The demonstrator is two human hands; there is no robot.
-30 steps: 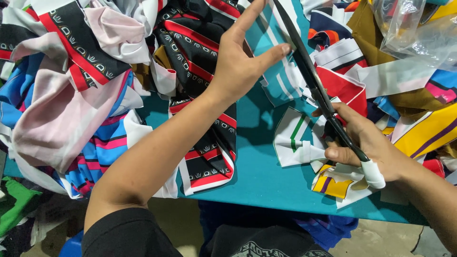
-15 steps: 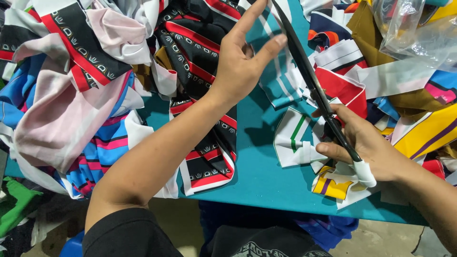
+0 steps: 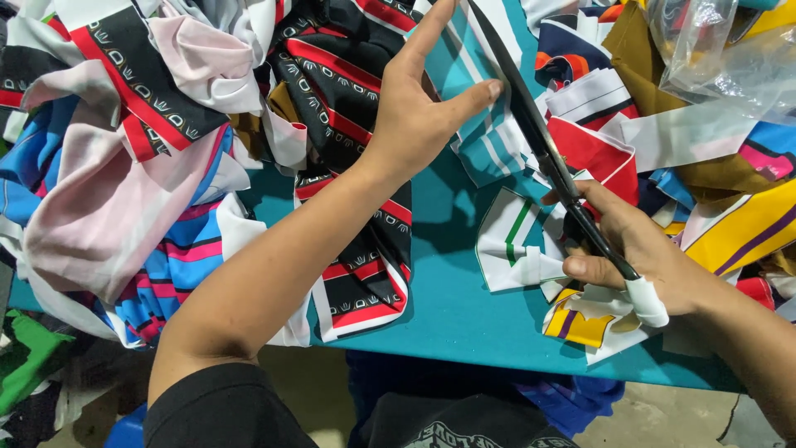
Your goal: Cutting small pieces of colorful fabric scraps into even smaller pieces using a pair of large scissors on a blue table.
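Observation:
My right hand (image 3: 643, 249) grips the handles of long black scissors (image 3: 531, 137), whose blades point up and away toward the top of the view. A white wrap covers one handle end near my palm. My left hand (image 3: 414, 108) presses flat on a teal and white striped piece of fabric (image 3: 481, 141), thumb touching the blade's left side. The fabric lies on a teal cloth-covered table (image 3: 464, 307). Whether the blades are apart is hidden by my hand and the cloth.
Heaps of fabric scraps surround the hands: pink, blue and red-black patterned pieces (image 3: 124, 166) at left, a black and red strip (image 3: 365, 274) in the middle, yellow, brown and red pieces (image 3: 730, 224) at right. A clear plastic bag (image 3: 721, 50) lies at top right.
My right hand with the scissors has slid slightly down and left along the teal striped fabric. The left hand has kept its place on the cloth.

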